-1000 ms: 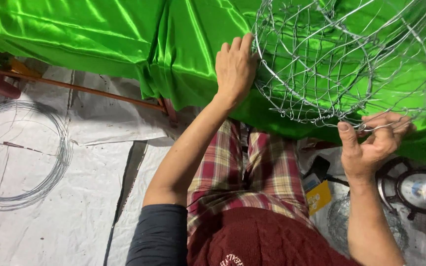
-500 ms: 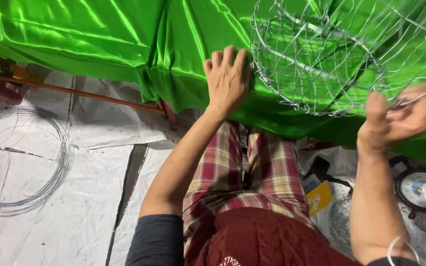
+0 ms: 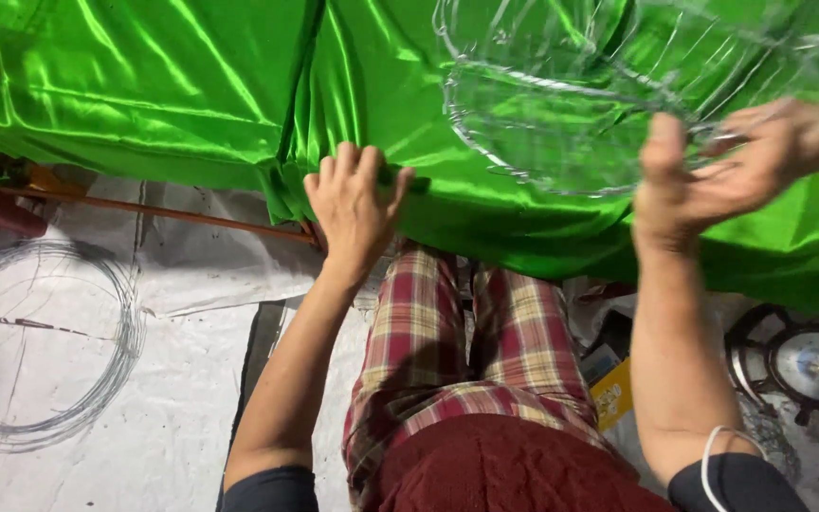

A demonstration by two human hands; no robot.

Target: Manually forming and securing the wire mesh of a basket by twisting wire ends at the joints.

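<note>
A rounded wire frame (image 3: 561, 104), blurred by motion, lies on shiny green satin cloth (image 3: 172, 85) spread across the upper view. My right hand (image 3: 732, 171) is at the frame's lower right rim, fingers curled around the wire. My left hand (image 3: 357, 209) rests flat on the green cloth's front edge, fingers apart, left of the frame and not touching it. My legs in red plaid trousers (image 3: 457, 351) reach under the cloth.
A coil of thin wire (image 3: 59, 341) lies on the white sheet (image 3: 172, 417) at the left. A rusty rod (image 3: 144, 207) runs along the cloth's edge. A round metal lamp-like object (image 3: 817, 365) and a yellow packet (image 3: 610, 398) sit at the lower right.
My left hand came off the wire frame and down onto the cloth's edge. My right hand rose along the frame's right rim, and the frame shifted right and up.
</note>
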